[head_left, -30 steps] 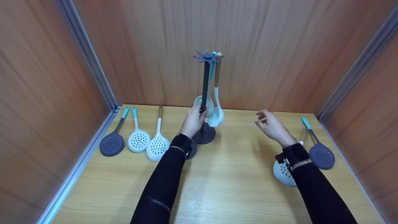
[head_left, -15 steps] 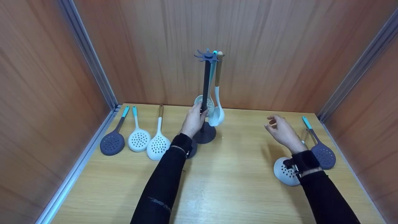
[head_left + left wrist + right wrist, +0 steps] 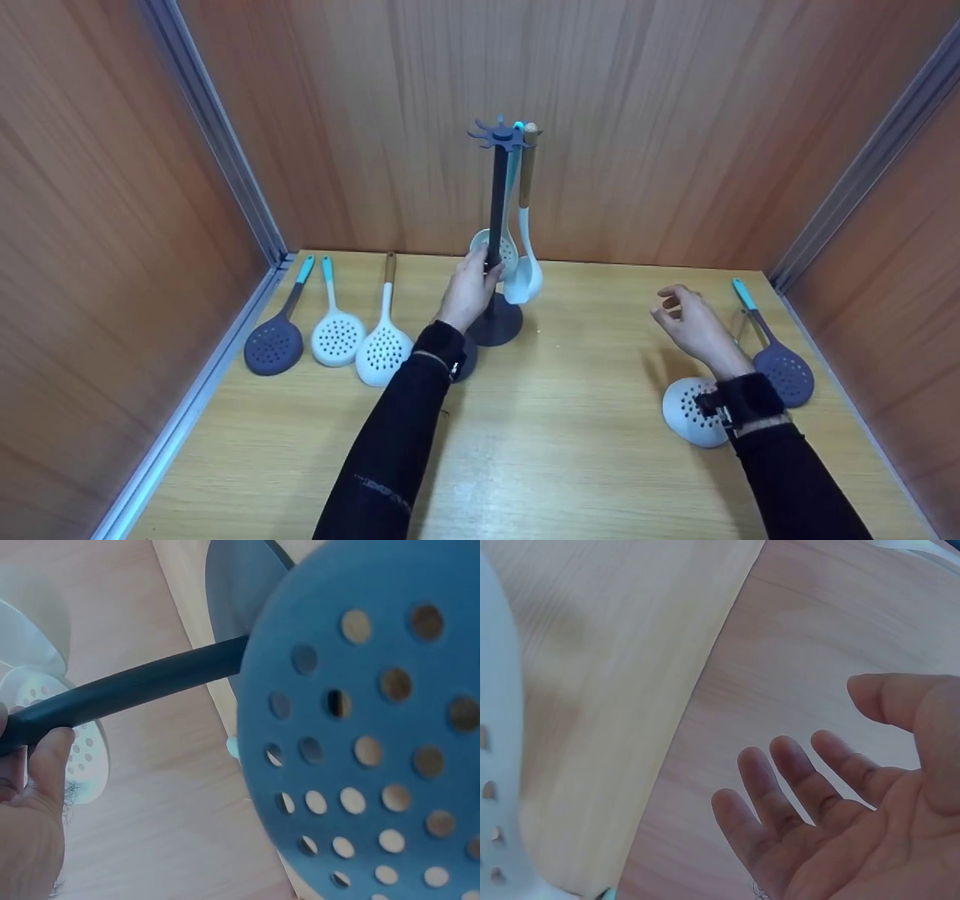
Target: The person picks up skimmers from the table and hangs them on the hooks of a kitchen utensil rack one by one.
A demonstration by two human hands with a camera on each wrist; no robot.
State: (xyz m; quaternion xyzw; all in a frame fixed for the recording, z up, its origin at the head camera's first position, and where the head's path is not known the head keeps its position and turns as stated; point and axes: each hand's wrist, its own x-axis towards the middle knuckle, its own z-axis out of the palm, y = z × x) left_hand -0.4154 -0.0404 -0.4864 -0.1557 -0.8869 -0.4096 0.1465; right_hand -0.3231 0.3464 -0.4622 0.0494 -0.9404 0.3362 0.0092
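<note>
Dark plastic utensil stand upright near the back middle of the desk, its round base flat on the wood. Left hand grasps the lower pole, fingers and thumb curled round it; the left wrist view confirms this. Two pale skimmers hang from the top hooks, just beside the pole. Right hand hovers released, fingers loosely spread, above the white skimmer and near the dark skimmer at the desk's right.

Handling, as judged: the stand looks light, stiff and top-heavy when loaded, so the low grip on the pole suits steadying it. The hung pieces probably swing freely, though their hold on the hooks is hard to make out.

Room: three skimmers lie at left; wooden walls close three sides, and the centre front lies open.
</note>
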